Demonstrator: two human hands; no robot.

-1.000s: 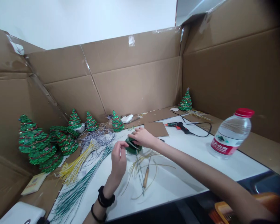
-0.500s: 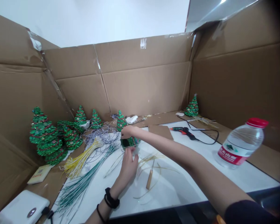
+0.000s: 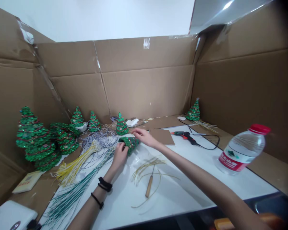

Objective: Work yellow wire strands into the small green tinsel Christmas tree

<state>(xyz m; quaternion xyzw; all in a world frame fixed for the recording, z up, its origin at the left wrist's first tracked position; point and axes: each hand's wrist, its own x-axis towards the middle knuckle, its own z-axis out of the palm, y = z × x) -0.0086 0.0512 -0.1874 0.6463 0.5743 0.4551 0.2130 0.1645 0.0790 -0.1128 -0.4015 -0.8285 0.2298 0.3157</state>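
A small green Christmas tree (image 3: 132,143) with tinsel lies on its side over the table, its open hollow base facing left. My left hand (image 3: 119,156) grips the rim of that base, some fingers at the opening. At the tree's narrow end, my right hand (image 3: 144,137) has its fingers drawn together; whether they pinch the tip or something thin cannot be made out. Below both hands lie pale yellow strands (image 3: 147,166) and an awl with a wooden handle (image 3: 149,187).
Yellow strands (image 3: 74,164) and green wires (image 3: 79,188) lie in bundles at the left, near tangled grey cord (image 3: 100,138). Finished trees (image 3: 36,140) stand behind. A glue gun (image 3: 187,136), a cardboard piece (image 3: 161,136) and a water bottle (image 3: 242,150) are on the right.
The small tree has turned, its tip now pointing more to the right. My left hand has moved up and left onto its base; my right hand has shifted right, from the base to the tip.
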